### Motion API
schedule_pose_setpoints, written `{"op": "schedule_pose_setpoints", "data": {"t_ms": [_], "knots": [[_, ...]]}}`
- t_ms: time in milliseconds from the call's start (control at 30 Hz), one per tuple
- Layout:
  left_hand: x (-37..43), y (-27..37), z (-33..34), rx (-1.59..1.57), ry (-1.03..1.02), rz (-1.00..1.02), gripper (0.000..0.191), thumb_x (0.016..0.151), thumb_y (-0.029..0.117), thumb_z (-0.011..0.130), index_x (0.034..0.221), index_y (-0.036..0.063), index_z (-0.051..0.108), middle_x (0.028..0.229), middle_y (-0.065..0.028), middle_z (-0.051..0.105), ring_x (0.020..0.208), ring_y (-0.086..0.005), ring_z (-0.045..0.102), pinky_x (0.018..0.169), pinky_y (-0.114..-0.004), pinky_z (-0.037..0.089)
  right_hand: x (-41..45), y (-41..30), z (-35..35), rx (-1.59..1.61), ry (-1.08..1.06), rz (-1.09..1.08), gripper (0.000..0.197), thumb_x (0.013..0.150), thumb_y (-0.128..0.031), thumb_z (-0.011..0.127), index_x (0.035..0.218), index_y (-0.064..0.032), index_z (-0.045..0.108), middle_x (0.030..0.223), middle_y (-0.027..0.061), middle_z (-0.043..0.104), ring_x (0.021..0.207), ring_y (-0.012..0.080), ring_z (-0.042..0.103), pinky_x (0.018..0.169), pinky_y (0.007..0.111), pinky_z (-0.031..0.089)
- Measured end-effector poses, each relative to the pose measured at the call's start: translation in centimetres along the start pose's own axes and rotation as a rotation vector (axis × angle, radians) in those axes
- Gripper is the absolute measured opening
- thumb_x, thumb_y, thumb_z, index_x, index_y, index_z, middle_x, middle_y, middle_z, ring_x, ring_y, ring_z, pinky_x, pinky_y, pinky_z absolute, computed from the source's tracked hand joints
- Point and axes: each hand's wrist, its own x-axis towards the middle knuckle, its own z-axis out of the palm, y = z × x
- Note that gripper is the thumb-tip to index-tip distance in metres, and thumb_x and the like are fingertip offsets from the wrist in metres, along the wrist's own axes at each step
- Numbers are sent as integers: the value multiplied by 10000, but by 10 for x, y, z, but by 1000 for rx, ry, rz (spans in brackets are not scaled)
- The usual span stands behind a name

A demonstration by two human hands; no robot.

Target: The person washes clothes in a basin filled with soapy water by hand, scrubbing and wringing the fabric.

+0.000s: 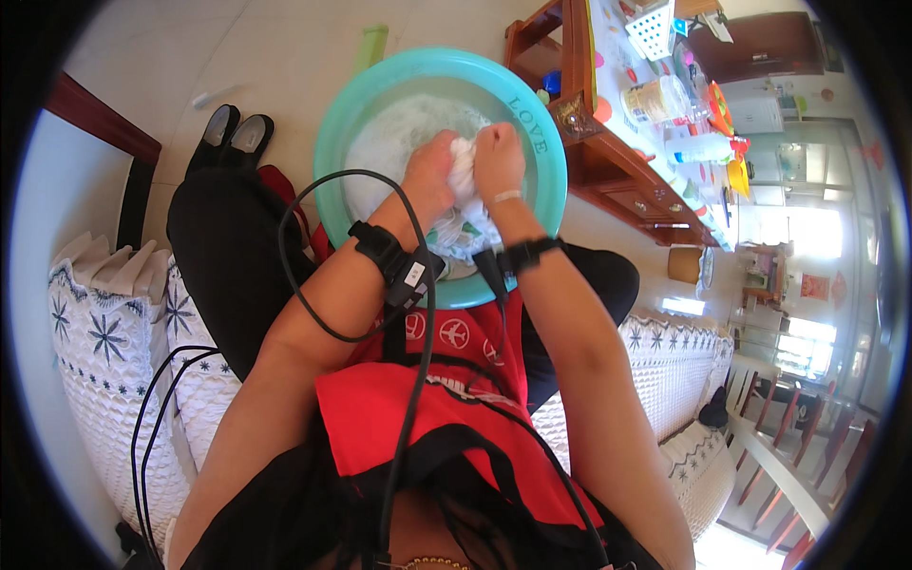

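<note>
A turquoise plastic basin [548, 214] of sudsy water stands before me, close to my lap. Over it, my left hand [429, 171] and my right hand [499, 160] grip a bunched white cloth [463, 167] between them, with both fists nearly touching. The cloth's lower part, white with green patterning, hangs down towards the near side of the basin. White foam [385, 135] covers much of the water to the left. Both wrists wear black straps with small devices, and a black cable loops over my left forearm.
A wooden table [620, 157] with a patterned cover stands at the right, bearing a white basket [652, 32], a plastic jar [655, 100] and bottles. Black slippers [246, 139] and a white brush-like object [214, 95] lie on the tiled floor. Sofa seats with white quilted covers [107, 356] are beside me.
</note>
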Motion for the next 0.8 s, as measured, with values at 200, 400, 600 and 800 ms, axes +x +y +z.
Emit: {"op": "schedule_pose_setpoints", "data": {"t_ms": [200, 400, 600, 800], "knots": [[6, -7, -27, -831, -120, -505, 285, 931, 281, 515, 1016, 14, 570, 1007, -139, 634, 874, -288, 631, 736, -434, 521, -52, -63, -2, 123, -58, -141, 303, 865, -323, 569, 930, -27, 567, 922, 214, 595, 848, 435, 573, 760, 491, 468], [2, -6, 4, -464, 113, -334, 231, 931, 248, 496, 991, 42, 581, 933, -111, 623, 850, -271, 625, 729, -431, 507, -18, -19, -3, 32, 18, 26, 280, 851, -316, 582, 888, -41, 542, 920, 198, 577, 851, 435, 564, 748, 493, 460], [0, -22, -1, -672, 6, -459, 206, 913, 250, 550, 892, 51, 601, 849, -84, 617, 769, -228, 626, 644, -406, 511, -29, -1, 4, 18, 47, -136, 284, 903, -266, 518, 793, -8, 565, 816, 219, 608, 773, 462, 569, 715, 484, 468], [14, 52, 15, -682, -64, -280, 220, 923, 216, 585, 1031, 24, 594, 935, -96, 638, 854, -245, 637, 775, -404, 533, 7, 14, -65, 363, -281, 165, 555, 966, -479, 499, 915, 43, 679, 803, 114, 663, 736, 149, 575, 727, 327, 473]]}}
